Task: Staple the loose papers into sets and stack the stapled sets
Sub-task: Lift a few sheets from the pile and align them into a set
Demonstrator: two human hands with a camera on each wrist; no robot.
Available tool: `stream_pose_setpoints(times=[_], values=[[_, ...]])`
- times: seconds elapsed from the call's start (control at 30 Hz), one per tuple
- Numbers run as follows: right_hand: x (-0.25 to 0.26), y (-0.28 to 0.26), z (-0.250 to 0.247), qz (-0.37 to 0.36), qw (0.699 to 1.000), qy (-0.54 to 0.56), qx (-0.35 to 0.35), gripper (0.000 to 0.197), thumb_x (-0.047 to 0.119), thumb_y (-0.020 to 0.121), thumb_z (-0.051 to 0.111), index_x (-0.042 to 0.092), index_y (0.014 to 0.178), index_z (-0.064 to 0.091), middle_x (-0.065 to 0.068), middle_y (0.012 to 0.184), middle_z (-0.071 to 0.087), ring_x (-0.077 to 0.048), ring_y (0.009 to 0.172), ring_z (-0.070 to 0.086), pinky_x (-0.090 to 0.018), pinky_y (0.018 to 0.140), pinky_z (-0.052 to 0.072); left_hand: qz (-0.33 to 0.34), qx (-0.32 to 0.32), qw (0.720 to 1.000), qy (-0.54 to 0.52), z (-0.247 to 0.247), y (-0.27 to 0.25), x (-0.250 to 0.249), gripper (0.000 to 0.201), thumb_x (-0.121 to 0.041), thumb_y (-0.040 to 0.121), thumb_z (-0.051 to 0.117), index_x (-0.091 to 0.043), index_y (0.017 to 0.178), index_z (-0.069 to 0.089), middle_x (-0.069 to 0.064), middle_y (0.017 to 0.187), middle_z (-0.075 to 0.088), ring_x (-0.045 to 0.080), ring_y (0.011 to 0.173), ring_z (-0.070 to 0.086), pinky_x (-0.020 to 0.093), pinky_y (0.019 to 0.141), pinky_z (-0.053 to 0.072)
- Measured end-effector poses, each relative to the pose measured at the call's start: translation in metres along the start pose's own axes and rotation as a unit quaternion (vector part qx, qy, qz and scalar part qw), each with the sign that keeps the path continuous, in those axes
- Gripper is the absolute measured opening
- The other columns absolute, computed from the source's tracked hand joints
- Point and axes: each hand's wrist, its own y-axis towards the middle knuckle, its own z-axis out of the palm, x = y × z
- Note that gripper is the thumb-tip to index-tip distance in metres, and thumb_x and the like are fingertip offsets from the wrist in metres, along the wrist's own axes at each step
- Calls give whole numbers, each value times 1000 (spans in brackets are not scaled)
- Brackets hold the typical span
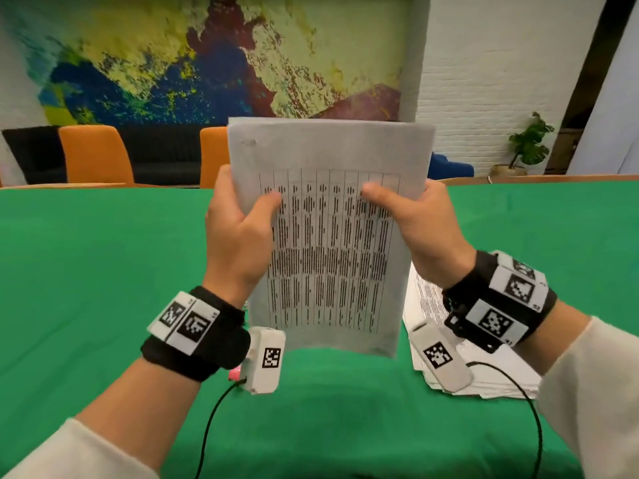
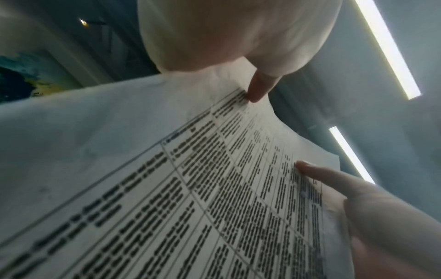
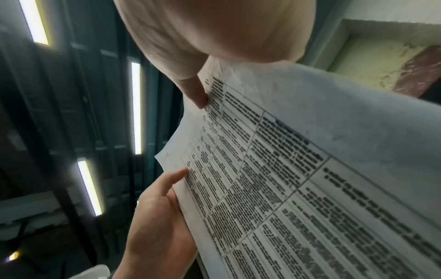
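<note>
Held upright above the green cloth-covered table (image 1: 103, 271): a set of white paper sheets printed with a ruled table of black text (image 1: 328, 236), print too blurred to read. Left hand (image 1: 238, 233) pinching the set's left edge, thumb on the front, fingers behind. Right hand (image 1: 415, 223) pinching the right edge the same way, thumb pressed onto the printed columns. Lying flat on the cloth near the right wrist, partly hidden by it: a stack of white printed papers (image 1: 484, 371), text illegible. Black wristbands with white square-patterned marker tags (image 1: 186, 323) on both wrists; no legible lettering. Just below the left wrist, a small pink object (image 1: 235, 374), mostly hidden. Beyond the table, orange upholstered chairs (image 1: 96, 153), a multicoloured abstract wall painting (image 1: 207, 57) and a potted green plant (image 1: 527, 143).
</note>
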Motion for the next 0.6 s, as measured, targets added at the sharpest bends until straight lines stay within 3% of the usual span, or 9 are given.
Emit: stream_pose_setpoints(times=[0.1, 0.27, 0.47, 0.6], values=[[-8, -3, -2, 11, 1000, 0, 4, 16, 13, 97, 70, 14, 113, 73, -12, 109, 78, -30, 101, 76, -46, 87, 62, -13, -4, 1000, -17, -4, -7, 8, 23, -13, 92, 62, -19, 114, 58, -2, 107, 74, 17, 98, 73, 40, 82, 61], [-37, -21, 1, 76, 997, 5, 11, 19, 13, 93, 73, 12, 112, 75, -9, 106, 80, -28, 98, 77, -46, 87, 61, -98, 18, 995, -31, -9, -38, 30, 26, -16, 90, 62, -16, 115, 59, 3, 108, 77, 23, 99, 75, 52, 86, 63], [-7, 3, 0, 32, 999, 20, 18, 24, 12, 96, 71, 7, 119, 71, -13, 113, 78, -31, 104, 76, -47, 88, 62, -58, 5, 998, -31, -7, -1, 10, 28, -15, 88, 60, -23, 116, 62, 3, 113, 76, 23, 104, 74, 53, 90, 61], [-29, -7, -3, 56, 998, -1, 6, 23, 15, 92, 75, 10, 114, 74, -10, 110, 79, -30, 103, 76, -52, 93, 61, -98, 13, 995, -28, -12, -21, 28, 29, -19, 86, 62, -21, 116, 63, 1, 110, 77, 26, 104, 74, 49, 87, 61]])
